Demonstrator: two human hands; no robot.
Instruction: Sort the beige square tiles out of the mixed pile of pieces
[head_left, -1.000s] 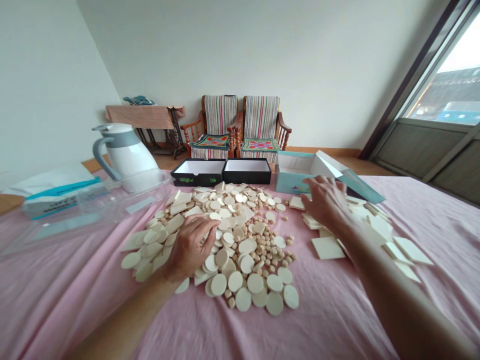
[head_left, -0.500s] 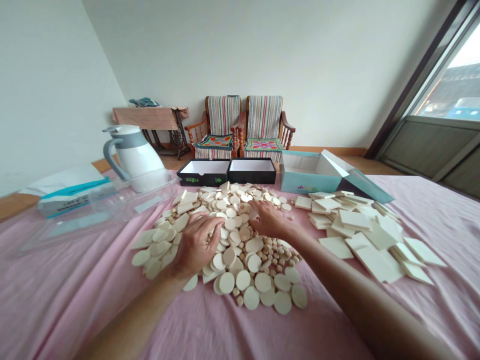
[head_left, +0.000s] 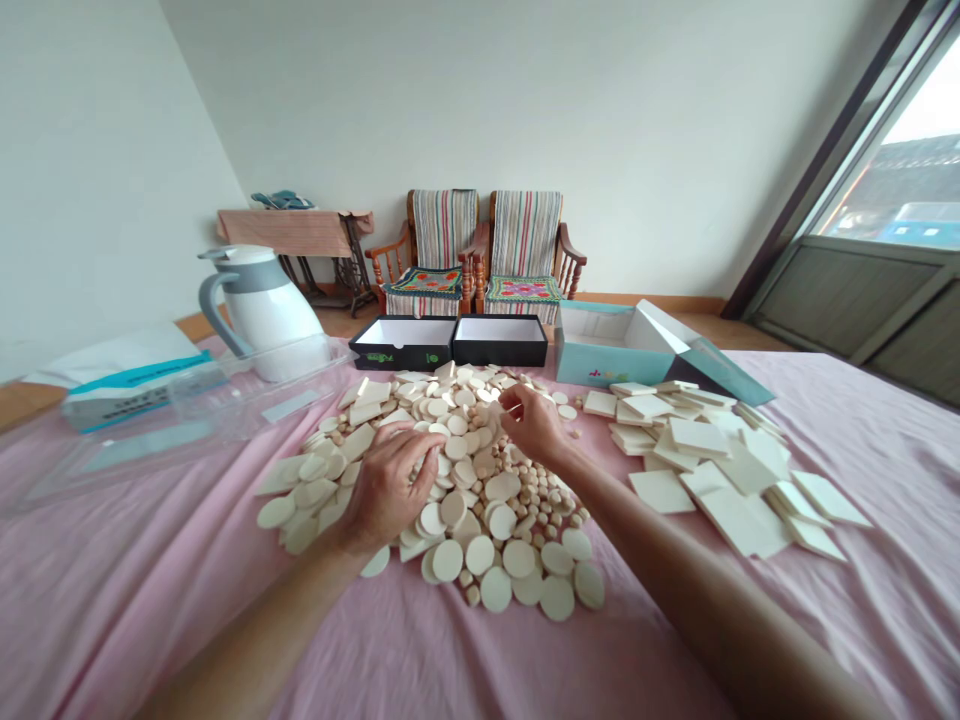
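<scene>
Pale round wooden discs (head_left: 496, 590) lie in a wide heap on the pink cloth (head_left: 420, 660), mixed with small wooden beads (head_left: 547, 492) and some square wooden pieces. Over the heap's left part rests my left hand (head_left: 394, 480), palm down, its thumb apart from the loosely bent fingers; what lies beneath is hidden. My right hand (head_left: 534, 425) is at the heap's upper right, thumb and fingers pinched on a pale wooden disc (head_left: 495, 420), partly hidden. A separate pile of square wooden tiles (head_left: 705, 437) spreads on the right.
Two black boxes (head_left: 501, 352) with white insides and a light blue box (head_left: 611, 365) stand behind the heap. At left are a white and grey jug (head_left: 270, 310), clear plastic trays (head_left: 161, 440) and a blue and white packet (head_left: 135, 388). Two wooden armchairs (head_left: 525, 225) stand beyond.
My right hand has lifted slightly and its fingers have drawn together into a pinch on a disc. My left hand stays nearly in place. The whole view has shifted slightly.
</scene>
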